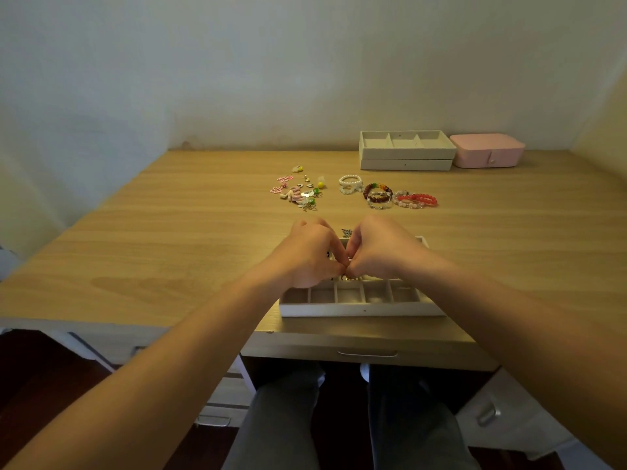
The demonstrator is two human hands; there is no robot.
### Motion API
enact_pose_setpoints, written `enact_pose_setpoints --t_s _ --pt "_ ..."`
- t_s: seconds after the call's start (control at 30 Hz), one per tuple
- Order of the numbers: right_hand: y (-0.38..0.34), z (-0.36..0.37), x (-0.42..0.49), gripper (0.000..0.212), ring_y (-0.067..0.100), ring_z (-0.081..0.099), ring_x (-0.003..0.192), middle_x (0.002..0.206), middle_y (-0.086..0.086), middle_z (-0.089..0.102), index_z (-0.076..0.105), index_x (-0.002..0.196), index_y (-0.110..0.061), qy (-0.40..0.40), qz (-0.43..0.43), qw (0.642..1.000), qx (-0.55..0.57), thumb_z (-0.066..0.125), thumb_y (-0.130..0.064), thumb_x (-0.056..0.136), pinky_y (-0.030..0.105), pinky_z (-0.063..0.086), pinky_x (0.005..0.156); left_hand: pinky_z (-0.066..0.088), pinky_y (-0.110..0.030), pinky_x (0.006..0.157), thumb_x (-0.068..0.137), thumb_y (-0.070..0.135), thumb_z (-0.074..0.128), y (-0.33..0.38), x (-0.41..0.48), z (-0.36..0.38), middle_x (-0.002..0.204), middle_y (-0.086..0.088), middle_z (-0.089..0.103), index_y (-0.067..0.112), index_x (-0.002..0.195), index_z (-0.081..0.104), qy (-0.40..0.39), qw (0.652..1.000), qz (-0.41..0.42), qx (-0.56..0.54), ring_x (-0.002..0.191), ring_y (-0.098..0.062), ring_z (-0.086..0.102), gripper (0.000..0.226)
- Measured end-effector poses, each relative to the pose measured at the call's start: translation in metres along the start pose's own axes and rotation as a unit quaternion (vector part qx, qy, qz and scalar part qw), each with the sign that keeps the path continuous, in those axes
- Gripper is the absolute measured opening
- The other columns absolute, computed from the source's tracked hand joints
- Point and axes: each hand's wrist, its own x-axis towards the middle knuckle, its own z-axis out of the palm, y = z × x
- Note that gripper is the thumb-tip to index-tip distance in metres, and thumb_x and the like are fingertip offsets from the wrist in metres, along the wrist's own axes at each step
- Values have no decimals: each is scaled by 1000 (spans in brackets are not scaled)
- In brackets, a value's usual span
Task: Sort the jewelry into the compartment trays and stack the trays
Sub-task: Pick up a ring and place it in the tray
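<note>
compartment tray: long axis left-right at tabletop edge | left hand, right hand: both pinch a tiny piece, unidentifiable | tray's back rows hidden behind hands

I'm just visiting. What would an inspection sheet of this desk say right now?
Surface: wooden desk.
Job's things: compartment tray at the near edge; two stacked trays at the back; bracelets and small charms loose between.
Clutter: pink box beside the stack.
Grippers: left hand and right hand together pinch a small piece over the near tray.
Cables: nothing seen.
Surroundings: pale wall; drawers below.
</note>
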Motion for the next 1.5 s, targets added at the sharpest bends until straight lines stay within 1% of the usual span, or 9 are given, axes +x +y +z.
enact_pose_setpoints --t_s 0.17,0.3,0.53,0.83,1.0,1.13,1.33,1.4,1.5 --pt "1 -11 -1 10 12 66 81 82 -4 70 76 86 -18 36 -22 999 -13 81 -12 80 27 56 67 36 -35 97 82 36 78 2 -1 -2 119 1 52 33 91 78 -9 1000 2 15 117 -23 38 10" --pt "8 -22 2 15 10 66 82 83 -6 69 72 86 -21 64 -12 997 30 78 -8 82 21 49 61 38 -41 101 81 34 77 5 0 -1 115 3 54 35 84 77 -5 1000 -10 28 117 -24 40 3" --pt "14 -14 3 15 15 68 82 85 -1 72 73 88 -17 31 -14 996 78 81 -7 82 33 58 74 45 -41 96 82 31 75 11 -3 1 115 1 57 33 91 78 25 998 -44 45 117 -24 42 9" --pt "11 -10 0 14 15 69 79 86 1 73 73 90 -19 23 -28 994 100 78 -8 82 37 62 76 42 -35 86 84 36 73 17 -3 5 118 0 59 33 94 77 54 993 -58 85 116 -26 47 11" --pt "16 -9 1 13 17 71 77 83 3 76 72 93 -15 21 -16 994 109 74 -5 85 37 62 72 52 -34 75 84 42 74 15 -3 5 98 3 68 36 92 80 63 995 -58 56 97 -22 61 12" --pt "17 -10 -1 14 21 71 75 89 4 77 70 96 -17 1 -12 991 131 75 -7 87 34 59 63 50 -24 64 88 20 69 8 -4 -6 74 14 66 30 90 80 26 996 -73 -38 73 -6 63 15" --pt "15 -10 -4 12 15 61 65 99 4 72 68 102 -21 -35 -22 990 134 73 -16 91 22 51 49 42 -10 56 92 4 56 1 -8 -11 88 5 72 31 81 76 16 994 -65 -84 75 0 60 35" --pt "15 -7 -3 10 14 59 61 99 5 71 69 103 -20 -38 -25 991 128 71 -17 93 22 50 49 43 -13 55 92 4 53 1 -11 -10 86 3 72 33 78 75 6 995 -59 -86 72 -5 61 39" --pt "14 -4 -1 9 14 58 59 96 7 72 70 100 -20 -36 -26 991 127 70 -16 92 25 50 48 50 -28 69 90 4 51 1 -12 -7 98 -3 70 38 73 72 -8 996 -40 -74 82 -20 63 43"
